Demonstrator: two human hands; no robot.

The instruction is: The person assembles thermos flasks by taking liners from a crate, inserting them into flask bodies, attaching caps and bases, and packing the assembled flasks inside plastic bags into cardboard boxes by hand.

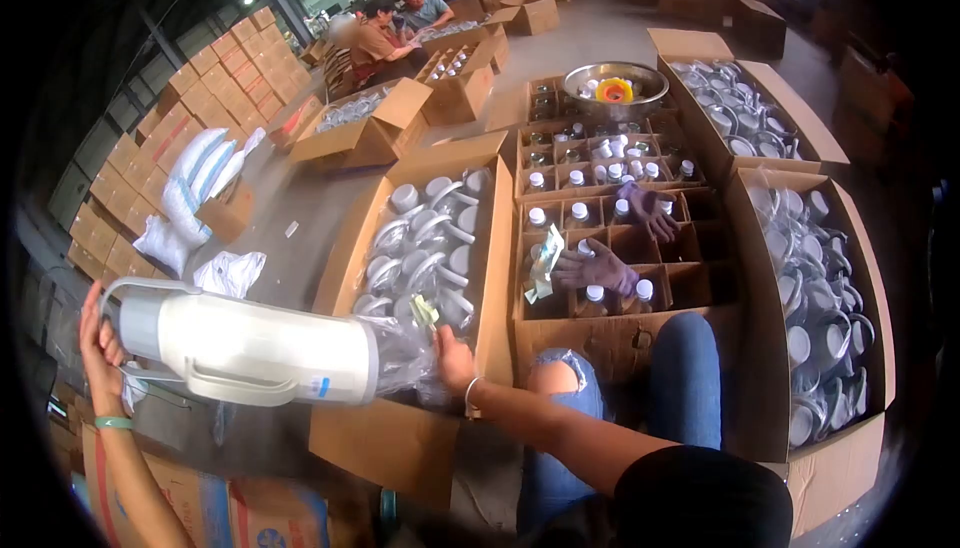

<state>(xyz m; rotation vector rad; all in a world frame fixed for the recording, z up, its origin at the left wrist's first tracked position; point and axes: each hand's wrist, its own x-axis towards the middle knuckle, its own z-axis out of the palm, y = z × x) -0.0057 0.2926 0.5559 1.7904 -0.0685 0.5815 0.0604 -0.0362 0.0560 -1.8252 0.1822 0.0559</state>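
A white vacuum jug [270,343] with a grey top and side handle lies sideways in front of me, over the left side of the open boxes. My left hand [98,348] is closed around the grey top end. At the base end, crumpled clear plastic [398,353] hangs against the jug. There my right hand [455,360] is closed, and a small yellow-green slip [425,310] sticks up from its fingers. Whether those fingers also grip the plastic, I cannot tell. Beneath is a carton of grey jug parts [425,218], several of them with handles.
Before my knees stands a divided carton [620,333] of white-capped bottles, with two purple-grey gloves [598,268] on it. A metal bowl [616,88] sits farther back. Cartons of grey parts [820,298] line the right. Two people [385,38] work at the back left.
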